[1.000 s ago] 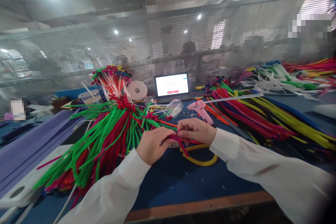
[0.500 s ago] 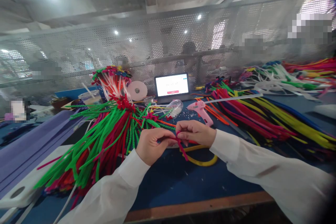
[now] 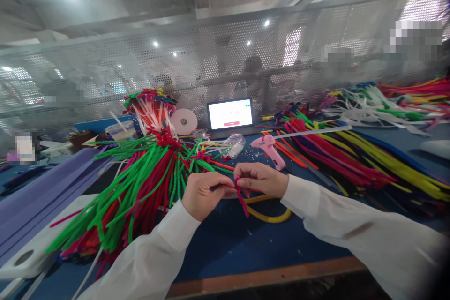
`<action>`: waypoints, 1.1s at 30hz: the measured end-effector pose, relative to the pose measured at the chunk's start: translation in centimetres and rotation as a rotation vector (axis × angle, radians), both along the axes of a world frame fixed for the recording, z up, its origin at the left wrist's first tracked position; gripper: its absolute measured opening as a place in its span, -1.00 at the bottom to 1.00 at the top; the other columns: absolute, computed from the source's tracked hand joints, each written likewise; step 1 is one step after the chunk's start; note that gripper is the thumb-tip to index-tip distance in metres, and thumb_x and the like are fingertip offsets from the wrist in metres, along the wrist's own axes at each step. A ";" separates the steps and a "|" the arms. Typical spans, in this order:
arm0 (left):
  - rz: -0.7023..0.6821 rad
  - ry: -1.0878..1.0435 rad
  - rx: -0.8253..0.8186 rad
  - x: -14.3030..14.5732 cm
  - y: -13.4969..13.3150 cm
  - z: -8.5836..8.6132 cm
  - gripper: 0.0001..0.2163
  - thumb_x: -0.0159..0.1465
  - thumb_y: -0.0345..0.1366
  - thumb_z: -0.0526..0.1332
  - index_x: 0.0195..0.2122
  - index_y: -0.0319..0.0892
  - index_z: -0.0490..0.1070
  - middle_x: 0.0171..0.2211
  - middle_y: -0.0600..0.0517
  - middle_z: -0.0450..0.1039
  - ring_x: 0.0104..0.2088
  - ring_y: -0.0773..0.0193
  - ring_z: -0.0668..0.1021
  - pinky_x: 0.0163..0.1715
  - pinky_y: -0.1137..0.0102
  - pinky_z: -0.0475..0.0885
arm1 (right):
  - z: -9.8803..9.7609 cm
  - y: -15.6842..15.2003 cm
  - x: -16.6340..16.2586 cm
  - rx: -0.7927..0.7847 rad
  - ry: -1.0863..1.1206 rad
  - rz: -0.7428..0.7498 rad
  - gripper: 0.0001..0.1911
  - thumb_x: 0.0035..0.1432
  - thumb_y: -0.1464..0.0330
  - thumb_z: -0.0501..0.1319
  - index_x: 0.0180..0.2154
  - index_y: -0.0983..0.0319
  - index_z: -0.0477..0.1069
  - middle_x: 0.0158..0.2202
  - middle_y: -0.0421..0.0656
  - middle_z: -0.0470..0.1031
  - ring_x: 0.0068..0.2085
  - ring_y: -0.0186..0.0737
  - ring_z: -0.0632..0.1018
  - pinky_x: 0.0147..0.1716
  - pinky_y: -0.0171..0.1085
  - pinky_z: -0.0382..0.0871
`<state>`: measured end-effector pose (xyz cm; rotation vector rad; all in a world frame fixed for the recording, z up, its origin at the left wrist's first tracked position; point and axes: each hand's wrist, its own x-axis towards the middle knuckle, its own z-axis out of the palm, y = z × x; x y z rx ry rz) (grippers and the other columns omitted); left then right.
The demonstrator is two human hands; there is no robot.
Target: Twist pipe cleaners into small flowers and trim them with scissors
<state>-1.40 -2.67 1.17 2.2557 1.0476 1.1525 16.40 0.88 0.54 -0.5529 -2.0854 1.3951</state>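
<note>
Between my fingertips is a magenta pipe cleaner (image 3: 243, 204), its loose end hanging down toward the table. My left hand (image 3: 203, 194) pinches it from the left, thumb against forefinger. From the right, my right hand (image 3: 260, 180) grips it with curled fingers, where a small bend of it shows at the fingertips. Just under and behind my right hand lies a looped yellow pipe cleaner (image 3: 274, 218) on the blue table (image 3: 225, 253). My fingers hide part of the magenta piece.
Bunched green pipe cleaners (image 3: 137, 173) spread to the left. A pink glue gun (image 3: 272, 150) lies beyond my right hand, near a clear tipped container (image 3: 235, 145). A lit tablet (image 3: 230, 113) stands behind. Red and yellow pipe cleaners (image 3: 337, 159) are heaped at right.
The hanging end of the magenta pipe cleaner has swung slightly left. My right hand has shifted a touch left; my left hand stays almost in place.
</note>
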 end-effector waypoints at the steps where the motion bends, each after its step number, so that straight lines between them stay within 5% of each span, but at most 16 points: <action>1: -0.003 -0.008 -0.013 0.0 0.0 0.0 -0.92 0.04 -0.36 0.19 -0.52 -0.19 0.47 -0.55 0.04 0.47 -0.51 0.34 0.49 -0.46 0.51 0.37 | 0.0 0.0 0.0 0.001 -0.002 -0.002 -0.75 0.07 0.23 0.06 -0.44 0.31 0.19 -0.60 -0.27 0.27 -0.58 -0.47 0.34 -0.54 -0.43 0.24; 10: -0.051 -0.304 -0.435 0.4 0.3 -0.6 -0.82 -0.01 -0.26 0.24 -0.41 -0.26 0.40 -0.59 0.04 0.44 -0.56 0.31 0.50 -0.52 0.45 0.44 | -0.6 0.4 0.4 0.255 0.004 -0.151 -0.82 0.12 0.30 0.01 -0.42 0.29 0.19 -0.61 -0.27 0.26 -0.55 -0.44 0.32 -0.51 -0.42 0.22; 20: -0.066 -0.377 -0.527 0.8 0.4 -0.9 -0.79 0.08 -0.20 0.14 -0.51 -0.27 0.26 -0.67 0.09 0.35 -0.71 0.43 0.41 -0.70 0.54 0.33 | 0.0 -0.6 0.0 0.526 -0.041 -0.240 -0.87 0.10 0.38 0.01 -0.46 0.28 0.23 -0.56 -0.25 0.26 -0.54 -0.43 0.32 -0.52 -0.43 0.21; 33: -0.182 -0.495 -0.487 1.2 0.4 -1.3 -0.86 0.11 -0.28 0.14 -0.42 -0.26 0.36 -0.52 0.06 0.41 -0.49 0.38 0.46 -0.46 0.48 0.39 | -0.8 0.0 0.0 0.377 0.104 -0.280 -0.83 0.12 0.32 0.02 -0.26 0.27 0.20 -0.47 -0.21 0.33 -0.45 -0.40 0.39 -0.43 -0.38 0.30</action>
